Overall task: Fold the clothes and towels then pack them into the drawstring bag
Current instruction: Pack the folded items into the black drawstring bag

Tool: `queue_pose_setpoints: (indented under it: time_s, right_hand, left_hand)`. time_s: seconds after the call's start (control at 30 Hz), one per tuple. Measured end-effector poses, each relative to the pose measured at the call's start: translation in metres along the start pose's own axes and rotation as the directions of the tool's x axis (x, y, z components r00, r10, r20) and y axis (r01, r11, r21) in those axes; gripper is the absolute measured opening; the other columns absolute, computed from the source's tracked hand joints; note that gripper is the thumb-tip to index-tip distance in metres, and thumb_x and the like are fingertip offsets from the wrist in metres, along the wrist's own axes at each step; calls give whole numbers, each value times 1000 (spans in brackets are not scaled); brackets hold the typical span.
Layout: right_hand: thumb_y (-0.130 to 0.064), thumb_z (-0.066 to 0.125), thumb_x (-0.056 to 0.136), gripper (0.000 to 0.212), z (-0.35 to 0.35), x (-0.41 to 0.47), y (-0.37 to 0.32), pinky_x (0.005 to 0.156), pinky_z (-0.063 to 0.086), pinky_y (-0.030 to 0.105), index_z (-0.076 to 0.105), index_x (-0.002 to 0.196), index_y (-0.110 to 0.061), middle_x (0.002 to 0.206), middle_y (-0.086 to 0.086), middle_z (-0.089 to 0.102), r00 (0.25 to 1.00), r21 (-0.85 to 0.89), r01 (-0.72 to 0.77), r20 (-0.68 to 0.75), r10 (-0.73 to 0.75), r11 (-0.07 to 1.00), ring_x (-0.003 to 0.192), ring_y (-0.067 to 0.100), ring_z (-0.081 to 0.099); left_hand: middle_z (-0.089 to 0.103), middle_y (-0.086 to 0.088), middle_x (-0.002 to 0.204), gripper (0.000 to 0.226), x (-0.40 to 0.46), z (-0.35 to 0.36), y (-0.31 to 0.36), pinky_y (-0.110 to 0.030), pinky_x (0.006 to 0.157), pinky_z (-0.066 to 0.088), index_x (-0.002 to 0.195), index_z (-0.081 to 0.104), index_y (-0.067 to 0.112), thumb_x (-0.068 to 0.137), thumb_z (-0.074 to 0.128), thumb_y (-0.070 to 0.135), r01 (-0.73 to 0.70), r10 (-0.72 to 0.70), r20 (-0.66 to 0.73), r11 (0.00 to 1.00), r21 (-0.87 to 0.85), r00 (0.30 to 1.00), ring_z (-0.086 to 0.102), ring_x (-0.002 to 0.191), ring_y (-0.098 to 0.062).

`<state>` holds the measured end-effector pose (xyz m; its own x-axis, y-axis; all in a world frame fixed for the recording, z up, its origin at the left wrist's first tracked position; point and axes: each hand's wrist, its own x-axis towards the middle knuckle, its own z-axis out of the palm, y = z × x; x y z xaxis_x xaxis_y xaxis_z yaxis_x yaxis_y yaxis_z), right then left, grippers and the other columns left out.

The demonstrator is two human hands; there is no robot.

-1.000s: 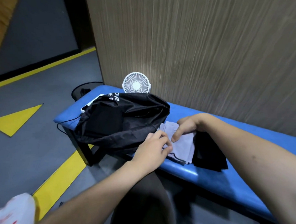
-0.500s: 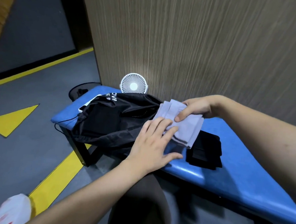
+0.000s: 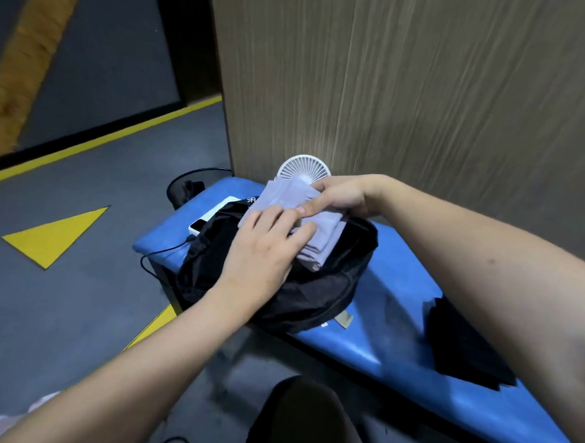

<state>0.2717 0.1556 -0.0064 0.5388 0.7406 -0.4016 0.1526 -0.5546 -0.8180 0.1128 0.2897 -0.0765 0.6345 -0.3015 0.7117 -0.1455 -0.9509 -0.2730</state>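
Holding a folded lavender-grey cloth [image 3: 294, 218] over the black drawstring bag [image 3: 280, 289], both hands meet at centre frame. Right hand [image 3: 344, 195] comes in from the right edge; thumb and curled fingers pinch the cloth's upper right end. Left hand [image 3: 265, 247] rises from the lower left; fingers nearly straight and slightly spread, lying flat on the cloth's near side, thumb underneath not visible. Whether it grips or only presses: cannot tell.

Cloth folded into several layers, edges showing at its lower right corner. It sits above the bag's upper part; bag mouth hidden by hands and cloth.

Bag lies crumpled on the left end of a blue padded bench [image 3: 396, 344], white lettering partly visible near its top. A folded black garment [image 3: 461, 344] lies on the bench to the right, well apart from the bag, partly covered by the right forearm.

Behind the cloth, a small white fan [image 3: 296, 166] stands upright against the wood-grain wall [image 3: 412, 91]. White device [image 3: 209, 221] with a black cable [image 3: 166, 253] pokes out left of the bag. Grey floor with yellow markings [image 3: 57, 232], left of frame.
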Motion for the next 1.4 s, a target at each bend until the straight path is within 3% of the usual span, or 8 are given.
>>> queue_pose_setpoints:
  time_s: [0.17,0.5,0.63,0.77,0.97,1.1,1.23,1.4]
  right_hand:
    - [-24,82,80,25,7,39,20,93,52,37,68,100,-18,101,1,72,981,-325,57,-158,-114,944,89,13,63]
    - [-12,69,86,16,4,29,55,60,41,25,65,101,-16,71,-7,57,992,-438,-29,-125,-29,898,60,7,50]
    - [-13,65,83,12,19,27,56,63,40,24,61,90,-23,74,-6,56,996,-592,-90,-76,56,801,67,10,49]
    - [-49,62,89,38,28,21,61,95,38,35,58,115,-23,94,-10,58,988,-668,-145,-142,66,730,98,16,54]
    - [-59,43,98,60,25,-2,71,103,29,35,37,145,-23,126,3,61,976,-759,-125,-208,-57,639,126,29,47]
    - [-49,54,96,54,17,-25,76,103,30,35,41,137,-17,119,4,67,988,-901,-114,-147,-45,419,118,25,57]
    - [-47,58,90,39,29,-44,79,101,30,39,54,126,-34,113,-5,66,1000,-995,10,12,18,94,114,20,47]
    - [-27,54,88,46,43,-51,84,98,29,39,52,127,-50,106,-9,63,992,-993,113,115,49,37,107,20,39]
  left_hand:
    - [63,-7,105,32,-11,36,6,-40,68,40,108,63,18,78,55,11,24,-23,173,1000,-3,985,55,85,-31]
    - [60,-3,100,39,-4,39,43,-33,59,32,101,59,20,65,75,19,-36,64,350,995,-88,935,54,86,-25]
    - [60,-2,96,41,-11,38,41,-31,53,33,101,62,20,64,78,29,-67,113,407,990,-125,907,56,78,-23]
    - [62,-2,91,43,-21,40,32,-32,51,43,103,67,23,61,79,22,-29,73,442,994,-106,894,58,69,-25]
    - [60,-1,89,47,-17,41,28,-28,49,33,114,70,32,68,79,34,41,-9,523,998,-50,853,60,73,-23]
    - [50,-3,122,48,-10,38,31,-32,63,32,144,42,35,97,52,37,116,-79,549,993,-33,832,54,110,-25]
    - [46,-4,124,49,-6,34,32,-32,64,33,147,38,35,99,50,38,161,-100,578,985,-55,810,53,114,-25]
    - [45,-4,124,53,-2,33,31,-33,64,34,145,40,35,95,59,38,150,-61,661,986,-78,748,57,109,-25]
